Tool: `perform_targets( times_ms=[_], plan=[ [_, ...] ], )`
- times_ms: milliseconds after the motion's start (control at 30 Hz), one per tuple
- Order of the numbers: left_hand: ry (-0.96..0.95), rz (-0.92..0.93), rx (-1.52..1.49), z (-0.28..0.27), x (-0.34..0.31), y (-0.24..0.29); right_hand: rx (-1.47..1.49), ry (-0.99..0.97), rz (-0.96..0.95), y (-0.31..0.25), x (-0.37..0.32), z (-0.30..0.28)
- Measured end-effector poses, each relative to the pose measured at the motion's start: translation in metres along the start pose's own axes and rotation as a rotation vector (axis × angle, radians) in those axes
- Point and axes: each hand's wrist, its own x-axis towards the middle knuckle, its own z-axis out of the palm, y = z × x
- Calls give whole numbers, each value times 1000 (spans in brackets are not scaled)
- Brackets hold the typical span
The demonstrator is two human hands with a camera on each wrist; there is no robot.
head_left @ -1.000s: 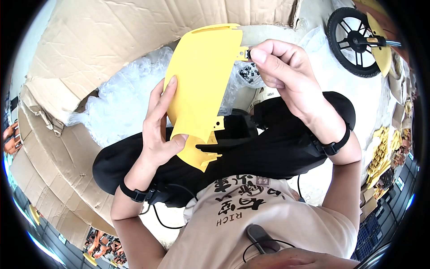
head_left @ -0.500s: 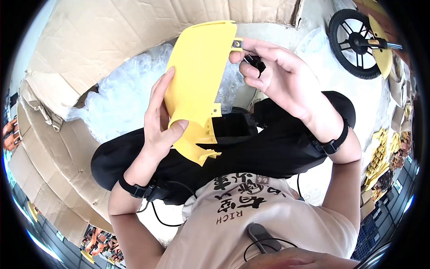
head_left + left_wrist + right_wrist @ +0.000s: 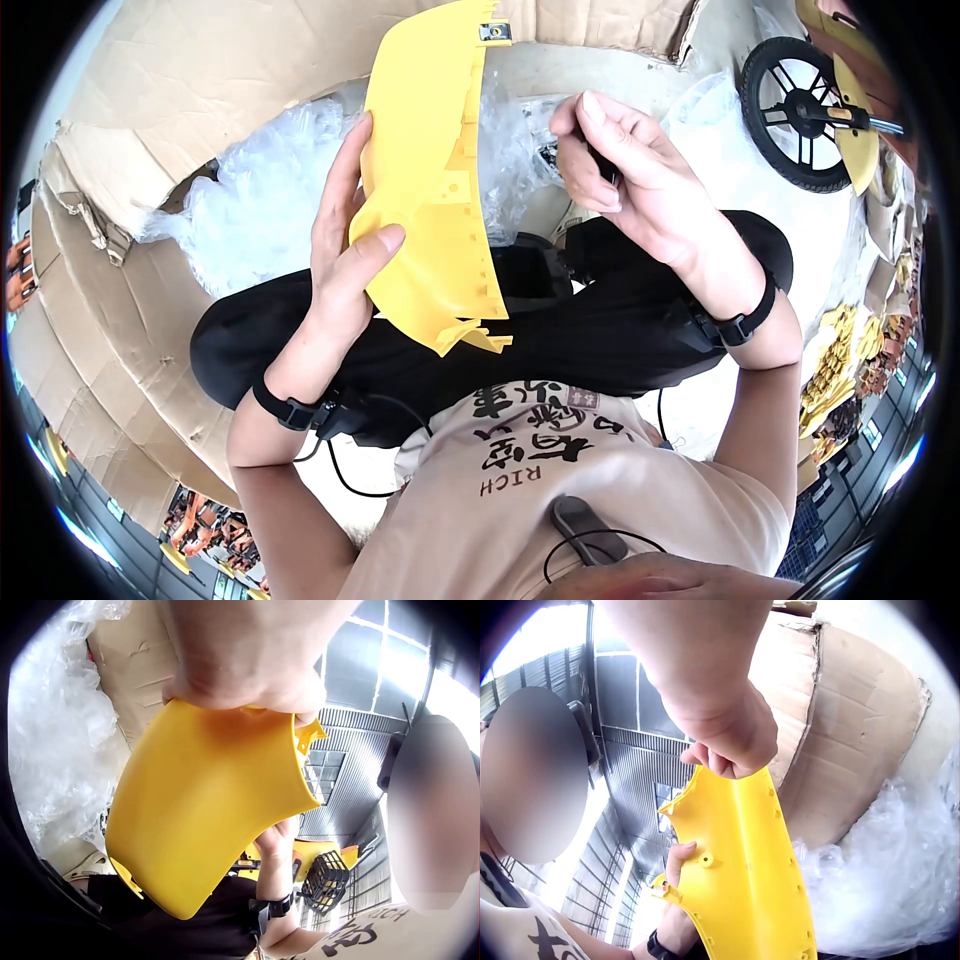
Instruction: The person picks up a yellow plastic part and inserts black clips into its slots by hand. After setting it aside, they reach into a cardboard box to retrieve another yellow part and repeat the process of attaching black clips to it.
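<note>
In the head view my left hand point(image 3: 345, 265) grips a curved yellow plastic panel point(image 3: 425, 190) by its left edge, thumb on the near face and fingers behind. A small dark metal clip point(image 3: 494, 32) sits on the tab at the panel's top right. My right hand point(image 3: 630, 175) is held to the right of the panel, apart from it, fingers curled round small black clips point(image 3: 606, 167) that are mostly hidden. The left wrist view shows the panel's smooth outer face point(image 3: 202, 802); the right wrist view shows its ribbed inner side point(image 3: 742, 862) with a screw boss.
Crumpled clear plastic wrap point(image 3: 270, 190) lies ahead beside flattened cardboard point(image 3: 240, 60). A black spoked wheel point(image 3: 800, 115) stands at the upper right. Yellow parts point(image 3: 835, 370) are piled at the right edge. The person's black-trousered legs point(image 3: 290, 350) lie below the panel.
My right hand has come away from the panel's upper tab, leaving a clip there, and curled its fingers round the black clips. My left hand has turned the panel and shifted it upward.
</note>
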Motion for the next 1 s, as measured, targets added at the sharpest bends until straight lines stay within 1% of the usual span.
perform_targets(
  times_ms=[33,167,233,267,333,400,467,500,567,667,733,800,833,867,1000],
  plan=[
    [0,-15,-20,1,-1,0,13,-49,19,2,-1,-3],
    [0,8,5,0,-1,-2,32,-46,81,8,-2,4],
    [25,3,47,1,-3,-2,-25,90,62,8,-1,17],
    [40,6,41,2,-3,-2,-22,89,66,7,-2,19],
    [51,16,51,3,-3,-2,-114,25,92,6,-4,18],
    [58,26,60,2,-3,-4,-113,18,103,8,-3,17],
    [44,86,138,-1,-3,-8,-109,11,111,12,-4,16],
    [42,83,138,-3,-4,-9,-55,-6,120,15,-5,15],
    [34,146,297,-7,-4,-12,1,-22,129,18,-6,16],
    [17,191,366,-8,-3,-12,15,-50,145,17,-7,18],
    [17,196,390,-8,-3,-13,104,-92,208,19,-7,14],
    [16,203,414,-9,-2,-15,102,-81,227,20,-7,17],
    [5,247,447,-10,-1,-17,98,-71,247,20,-7,18],
    [-6,292,480,-10,-1,-18,100,-69,247,21,-7,19],
    [-29,317,521,-10,0,-21,171,-97,250,24,-9,21]
  ],
)
